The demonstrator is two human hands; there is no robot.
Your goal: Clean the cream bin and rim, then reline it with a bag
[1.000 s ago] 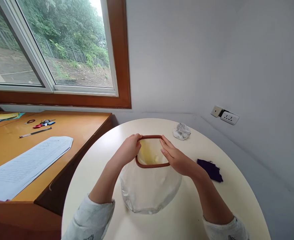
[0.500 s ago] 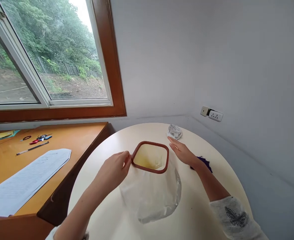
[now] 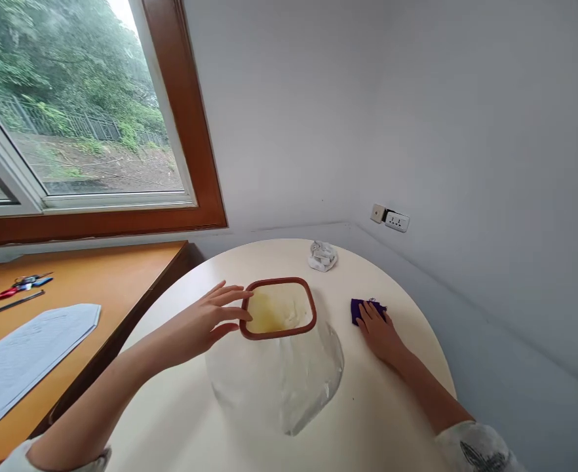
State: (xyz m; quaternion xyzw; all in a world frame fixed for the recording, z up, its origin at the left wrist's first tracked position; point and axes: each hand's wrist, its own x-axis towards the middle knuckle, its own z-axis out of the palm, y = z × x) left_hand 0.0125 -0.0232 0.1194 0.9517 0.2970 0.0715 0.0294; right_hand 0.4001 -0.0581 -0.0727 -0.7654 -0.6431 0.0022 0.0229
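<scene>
A waste bin with a brown rounded-square rim stands on the round table. A clear plastic bag hangs loosely down its outside, and the inside looks pale yellow. My left hand is at the left side of the rim, fingers spread, the fingertips reaching over or touching the edge. To the right, my right hand lies on a small dark purple cloth with its fingers apart on top. Part of the cloth is hidden under the fingers.
A crumpled white-grey cloth lies near the back edge of the cream table. On the left, an orange-brown desk holds papers, a pen and keys. A wall socket is beyond the table.
My right hand has moved from beside the bin to the purple cloth on the right. My left hand's fingers have spread from a closed grip at the rim. The view has turned slightly right.
</scene>
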